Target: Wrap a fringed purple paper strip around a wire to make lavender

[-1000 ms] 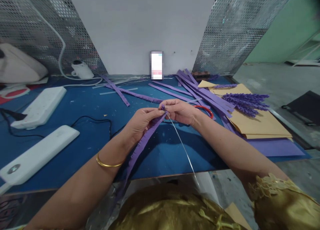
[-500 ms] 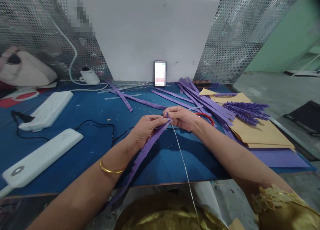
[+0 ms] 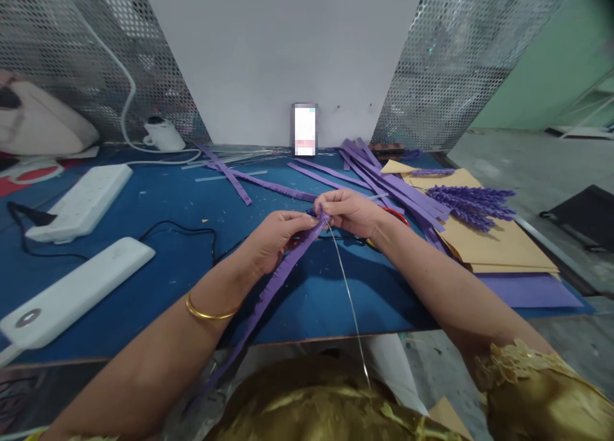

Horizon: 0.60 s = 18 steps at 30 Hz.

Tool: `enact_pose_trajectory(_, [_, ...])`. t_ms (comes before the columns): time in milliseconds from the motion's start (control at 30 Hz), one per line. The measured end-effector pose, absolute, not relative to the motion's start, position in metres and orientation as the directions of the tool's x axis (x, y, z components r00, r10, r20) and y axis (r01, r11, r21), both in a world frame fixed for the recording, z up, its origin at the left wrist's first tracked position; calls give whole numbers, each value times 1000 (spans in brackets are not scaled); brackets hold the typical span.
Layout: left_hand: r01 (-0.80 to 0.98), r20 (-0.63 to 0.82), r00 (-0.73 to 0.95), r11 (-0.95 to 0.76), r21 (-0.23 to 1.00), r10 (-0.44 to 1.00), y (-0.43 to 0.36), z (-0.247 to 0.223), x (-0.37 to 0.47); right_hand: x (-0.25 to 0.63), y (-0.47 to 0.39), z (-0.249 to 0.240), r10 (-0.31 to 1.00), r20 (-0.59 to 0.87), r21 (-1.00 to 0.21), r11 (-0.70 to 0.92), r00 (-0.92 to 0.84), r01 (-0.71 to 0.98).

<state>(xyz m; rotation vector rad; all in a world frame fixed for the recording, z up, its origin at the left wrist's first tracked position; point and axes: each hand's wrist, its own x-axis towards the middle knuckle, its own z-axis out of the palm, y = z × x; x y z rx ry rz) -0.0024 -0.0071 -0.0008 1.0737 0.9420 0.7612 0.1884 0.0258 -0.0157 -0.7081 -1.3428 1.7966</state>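
Note:
Between the fingertips of my left hand (image 3: 283,235) is a long purple paper strip (image 3: 278,281) with a fringed edge; its free end hangs below the table's front edge. My right hand (image 3: 349,212) pinches the strip's gathered tip, where it meets a thin pale wire (image 3: 346,281). The wire slants down from my fingers toward my lap. Both hands nearly touch, held over the table. Red-handled scissors (image 3: 398,216) lie partly hidden behind my right wrist.
Loose purple strips (image 3: 378,172) lie at the back right. Purple flower sprigs (image 3: 472,204) rest on brown paper (image 3: 503,249). A lit phone (image 3: 304,131) leans on a white board (image 3: 283,51). On the left are a power strip (image 3: 81,204) and a long white device (image 3: 81,294).
The view has tilted and shifted slightly, so the table things sit a little higher in the picture. Both hands keep their pinch on the strip and wire.

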Motion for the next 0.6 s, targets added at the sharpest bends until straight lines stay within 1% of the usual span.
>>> enact_pose_trajectory(200, [18,-284,376,299,954,882,-9,3,-1,190,22,-8,845,52,-994,-9,-532,-112])
enact_pose_trajectory(367, [17,-313,333,326,945,890,-11,4,1,187,17,-2,873,68,-997,75,-482,-5])
enact_pose_trajectory(500, [12,-361,283,373,928,888,-13,9,4,182,12,3,907,57,-991,101,-417,84])
enact_pose_trajectory(600, [-35,-387,277,411,911,880,-15,13,6,179,7,7,933,39,-981,105,-357,166])
